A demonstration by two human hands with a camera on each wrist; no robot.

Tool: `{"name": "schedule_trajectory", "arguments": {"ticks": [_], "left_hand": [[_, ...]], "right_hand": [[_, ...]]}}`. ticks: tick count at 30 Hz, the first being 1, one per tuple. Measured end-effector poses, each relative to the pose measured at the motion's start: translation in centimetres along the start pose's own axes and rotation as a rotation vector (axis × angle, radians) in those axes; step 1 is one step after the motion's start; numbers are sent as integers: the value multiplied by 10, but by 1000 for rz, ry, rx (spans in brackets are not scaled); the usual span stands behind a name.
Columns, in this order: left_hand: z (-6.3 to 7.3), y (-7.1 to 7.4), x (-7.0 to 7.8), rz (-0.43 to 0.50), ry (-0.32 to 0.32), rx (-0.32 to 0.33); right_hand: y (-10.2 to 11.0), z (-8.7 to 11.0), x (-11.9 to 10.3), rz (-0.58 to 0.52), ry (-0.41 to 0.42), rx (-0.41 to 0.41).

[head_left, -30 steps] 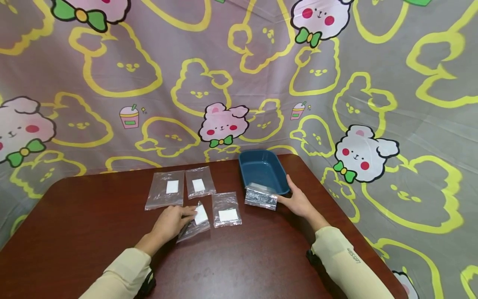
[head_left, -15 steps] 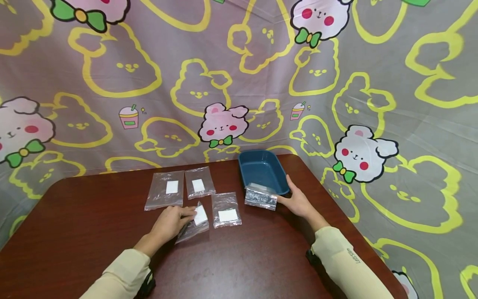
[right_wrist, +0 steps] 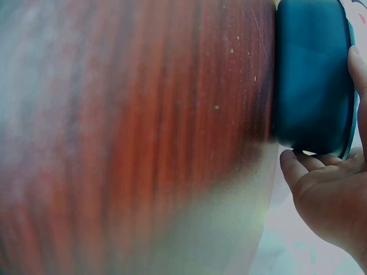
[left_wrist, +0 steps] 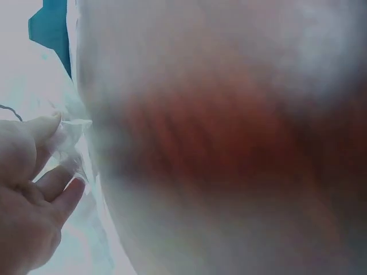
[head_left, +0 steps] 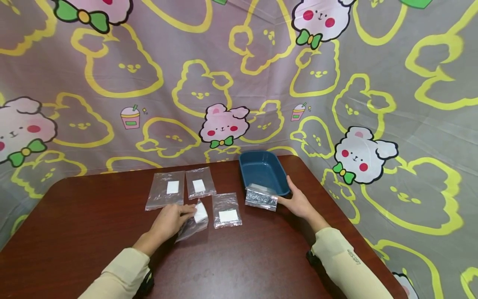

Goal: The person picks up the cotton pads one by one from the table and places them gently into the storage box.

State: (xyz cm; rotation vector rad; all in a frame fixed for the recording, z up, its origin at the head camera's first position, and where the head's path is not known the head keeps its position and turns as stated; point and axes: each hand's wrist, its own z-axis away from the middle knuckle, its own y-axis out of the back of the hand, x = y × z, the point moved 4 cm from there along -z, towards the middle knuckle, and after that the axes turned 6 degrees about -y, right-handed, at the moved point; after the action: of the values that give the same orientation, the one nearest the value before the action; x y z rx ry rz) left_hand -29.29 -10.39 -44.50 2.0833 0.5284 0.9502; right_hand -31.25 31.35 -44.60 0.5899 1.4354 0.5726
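Observation:
My left hand [head_left: 169,222] pinches a clear plastic zip bag [head_left: 192,231] holding a white rectangular piece [head_left: 200,212]. Clear film [left_wrist: 73,130] shows between its fingertips in the left wrist view. At the near right corner of a blue tray [head_left: 262,160], my right hand [head_left: 298,203] grips the tray, with the fingers along the right side and the thumb at the near end. Draped over that near rim is another clear bag [head_left: 260,200], right by the thumb. The right wrist view shows the tray's outer wall [right_wrist: 312,74] beside the hand.
Three more clear bags lie flat, each with a white rectangle: one at the back left [head_left: 158,189], one beside it [head_left: 203,172], and one in the middle [head_left: 224,203]. All rest on a dark red-brown table [head_left: 239,265]. A patterned cloth [head_left: 179,95] hangs behind.
The bag in my left hand has tilted up slightly, and its near edge has shifted a little to the left. My right hand and the tray have stayed in place.

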Motion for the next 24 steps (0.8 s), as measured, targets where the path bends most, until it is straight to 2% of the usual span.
{"name": "schedule_trajectory", "arguments": {"ticks": [14, 24], "left_hand": [[-18, 25, 8, -31, -69, 40], [-25, 48, 9, -36, -46, 83]], "right_hand": [[1, -1, 2, -7, -11, -3], [0, 0, 1, -7, -13, -4]]}}
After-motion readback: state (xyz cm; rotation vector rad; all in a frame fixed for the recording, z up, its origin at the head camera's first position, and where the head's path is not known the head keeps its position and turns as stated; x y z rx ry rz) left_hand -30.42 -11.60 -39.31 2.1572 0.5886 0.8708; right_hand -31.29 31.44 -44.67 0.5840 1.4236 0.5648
